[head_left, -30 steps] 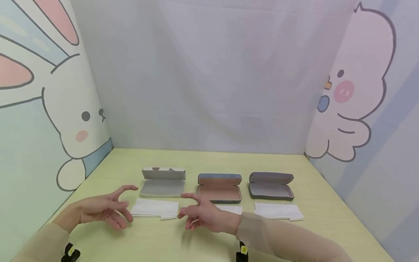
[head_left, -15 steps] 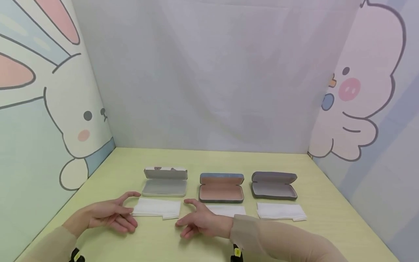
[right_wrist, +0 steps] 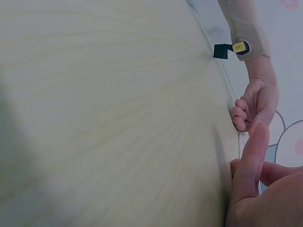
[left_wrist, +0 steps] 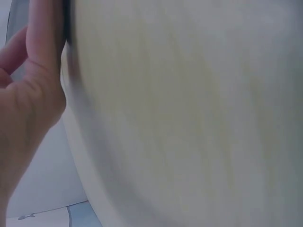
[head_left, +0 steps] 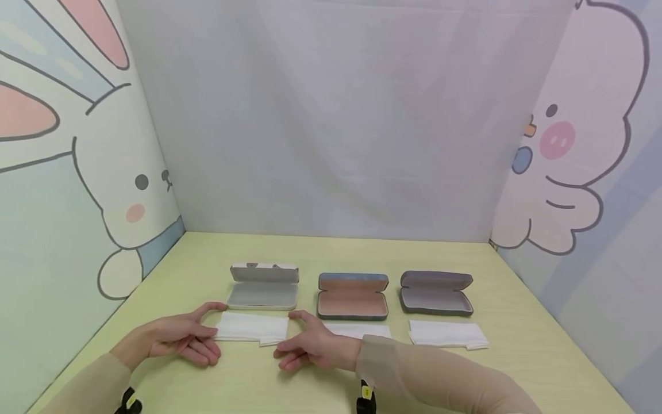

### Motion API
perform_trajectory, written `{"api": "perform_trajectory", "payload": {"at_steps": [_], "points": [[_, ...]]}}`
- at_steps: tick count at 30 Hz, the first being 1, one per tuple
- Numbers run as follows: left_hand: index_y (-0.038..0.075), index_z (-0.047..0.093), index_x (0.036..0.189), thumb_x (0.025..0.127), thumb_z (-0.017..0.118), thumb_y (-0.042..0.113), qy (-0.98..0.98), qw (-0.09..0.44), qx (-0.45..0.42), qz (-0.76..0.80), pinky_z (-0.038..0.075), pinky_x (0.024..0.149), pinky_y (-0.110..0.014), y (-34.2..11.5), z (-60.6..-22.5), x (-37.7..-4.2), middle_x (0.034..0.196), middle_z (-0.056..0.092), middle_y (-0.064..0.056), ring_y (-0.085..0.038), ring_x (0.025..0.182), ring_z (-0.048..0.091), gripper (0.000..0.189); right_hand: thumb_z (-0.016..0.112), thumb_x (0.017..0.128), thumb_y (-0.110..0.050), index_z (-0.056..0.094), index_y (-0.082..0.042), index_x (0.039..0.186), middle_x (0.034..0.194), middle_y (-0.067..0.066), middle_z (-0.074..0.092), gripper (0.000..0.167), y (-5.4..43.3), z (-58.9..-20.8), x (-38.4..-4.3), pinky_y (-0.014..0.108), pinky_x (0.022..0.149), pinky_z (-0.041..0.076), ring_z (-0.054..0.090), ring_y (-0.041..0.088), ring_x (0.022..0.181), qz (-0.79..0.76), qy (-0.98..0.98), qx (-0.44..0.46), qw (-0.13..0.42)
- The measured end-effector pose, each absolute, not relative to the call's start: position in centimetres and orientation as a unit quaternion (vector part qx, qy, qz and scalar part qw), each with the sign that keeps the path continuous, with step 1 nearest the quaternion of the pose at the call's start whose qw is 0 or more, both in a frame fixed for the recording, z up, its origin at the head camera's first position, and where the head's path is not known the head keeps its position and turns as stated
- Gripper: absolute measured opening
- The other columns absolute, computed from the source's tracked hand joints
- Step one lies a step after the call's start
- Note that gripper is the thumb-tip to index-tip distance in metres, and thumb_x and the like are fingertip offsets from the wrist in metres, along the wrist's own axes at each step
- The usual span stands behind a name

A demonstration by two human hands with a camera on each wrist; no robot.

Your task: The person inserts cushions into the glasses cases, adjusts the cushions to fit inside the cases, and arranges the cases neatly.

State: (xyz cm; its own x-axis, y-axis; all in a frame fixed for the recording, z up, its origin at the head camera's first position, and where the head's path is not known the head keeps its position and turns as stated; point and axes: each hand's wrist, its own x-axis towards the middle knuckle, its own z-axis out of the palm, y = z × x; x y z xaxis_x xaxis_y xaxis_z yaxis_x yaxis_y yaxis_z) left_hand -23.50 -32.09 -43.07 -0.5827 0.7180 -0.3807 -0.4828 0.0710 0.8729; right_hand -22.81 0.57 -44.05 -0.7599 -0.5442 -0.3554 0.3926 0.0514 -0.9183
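Note:
A folded white cloth [head_left: 251,328] lies flat on the table between my two hands, in front of the left open case. At its left end is my left hand [head_left: 181,339], the index finger stretched to the far corner and the thumb at the side edge. My right hand [head_left: 315,345] mirrors this at the right end, index finger near the far right corner and thumb low by the near one. Neither hand has its fingers closed round the cloth. In the right wrist view, my right hand [right_wrist: 265,189] is in front and my left hand [right_wrist: 258,104] beyond.
Three open glasses cases stand in a row: a grey-lined one [head_left: 264,294], a pink-lined one [head_left: 353,303] and a dark one [head_left: 437,299]. A second cloth [head_left: 359,330] is partly behind my right arm; a third cloth [head_left: 447,334] lies at right.
Both hands have come down to the left cloth's ends, the left moving right and the right hand lowering beside it. The view has shifted slightly; the cases and cloths stay in place.

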Motion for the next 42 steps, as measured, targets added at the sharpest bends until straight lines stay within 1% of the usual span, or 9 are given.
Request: {"api": "perform_trajectory", "payload": {"at_steps": [5,12,19,25,30,35,39,42], "points": [[0.018,-0.019,0.142,0.104,0.036,0.009,0.589,0.443,0.098,0.669,0.060,0.084,-0.038,-32.0,-43.2,-23.6,0.101,0.072,-0.020,-0.025,0.092,0.073,0.068,0.067,0.086,0.002,0.023,-0.013,0.146,0.083,0.018,0.074,0.076,0.3,-44.0,-23.0,0.026,0.051,0.059,0.066,0.014,0.051,-0.684,0.644,-0.050,0.339],[0.015,-0.013,0.143,0.103,0.040,0.013,0.608,0.431,0.091,0.660,0.061,0.081,-0.037,-31.8,-43.0,-23.7,0.098,0.073,-0.019,-0.025,0.088,0.074,0.066,0.067,0.085,0.003,0.028,-0.014,0.141,0.079,0.016,0.074,0.070,-0.1,-44.0,-23.1,0.026,0.049,0.058,0.065,0.014,0.049,-0.681,0.650,-0.047,0.333],[0.013,-0.008,0.140,0.104,0.039,0.015,0.625,0.422,0.087,0.651,0.062,0.079,-0.036,-31.4,-43.0,-23.7,0.096,0.073,-0.019,-0.024,0.085,0.074,0.059,0.065,0.089,-0.004,0.032,-0.015,0.135,0.076,0.016,0.074,0.057,-0.6,-44.0,-23.3,0.027,0.046,0.057,0.064,0.014,0.047,-0.671,0.666,-0.043,0.323],[0.011,-0.001,0.137,0.105,0.038,0.022,0.656,0.397,0.081,0.636,0.062,0.073,-0.036,-31.0,-43.0,-23.6,0.089,0.073,-0.019,-0.024,0.078,0.074,0.051,0.061,0.092,-0.006,0.033,-0.014,0.132,0.072,0.015,0.073,0.049,-0.8,-43.8,-23.2,0.026,0.042,0.054,0.061,0.013,0.042,-0.666,0.679,-0.037,0.307],[0.009,0.004,0.134,0.105,0.039,0.021,0.695,0.372,0.066,0.612,0.063,0.066,-0.034,-30.3,-42.7,-23.4,0.083,0.073,-0.018,-0.022,0.071,0.074,0.048,0.060,0.092,-0.002,0.033,-0.012,0.130,0.069,0.014,0.072,0.047,-1.1,-43.7,-23.3,0.025,0.039,0.052,0.058,0.013,0.039,-0.657,0.691,-0.037,0.300],[0.007,0.012,0.131,0.103,0.041,0.016,0.748,0.332,0.046,0.573,0.061,0.057,-0.031,-29.4,-42.6,-23.2,0.076,0.073,-0.015,-0.019,0.061,0.072,0.041,0.060,0.091,0.001,0.035,-0.008,0.117,0.068,0.016,0.072,0.038,-1.3,-43.5,-23.4,0.024,0.037,0.051,0.057,0.013,0.037,-0.644,0.705,-0.036,0.295],[0.004,0.020,0.124,0.103,0.041,0.011,0.772,0.307,0.039,0.555,0.060,0.052,-0.029,-28.7,-42.7,-23.1,0.070,0.072,-0.013,-0.017,0.056,0.070,0.030,0.059,0.092,-0.001,0.038,-0.004,0.104,0.068,0.016,0.072,0.024,-1.4,-43.5,-23.5,0.025,0.036,0.051,0.057,0.013,0.038,-0.627,0.721,-0.041,0.293],[0.001,0.026,0.116,0.102,0.040,0.008,0.780,0.296,0.040,0.550,0.059,0.051,-0.029,-28.4,-42.8,-23.0,0.067,0.071,-0.012,-0.016,0.054,0.069,0.022,0.057,0.093,-0.002,0.042,-0.003,0.098,0.069,0.017,0.072,0.015,-1.6,-43.6,-23.6,0.025,0.035,0.050,0.057,0.013,0.038,-0.613,0.734,-0.047,0.289]]}}
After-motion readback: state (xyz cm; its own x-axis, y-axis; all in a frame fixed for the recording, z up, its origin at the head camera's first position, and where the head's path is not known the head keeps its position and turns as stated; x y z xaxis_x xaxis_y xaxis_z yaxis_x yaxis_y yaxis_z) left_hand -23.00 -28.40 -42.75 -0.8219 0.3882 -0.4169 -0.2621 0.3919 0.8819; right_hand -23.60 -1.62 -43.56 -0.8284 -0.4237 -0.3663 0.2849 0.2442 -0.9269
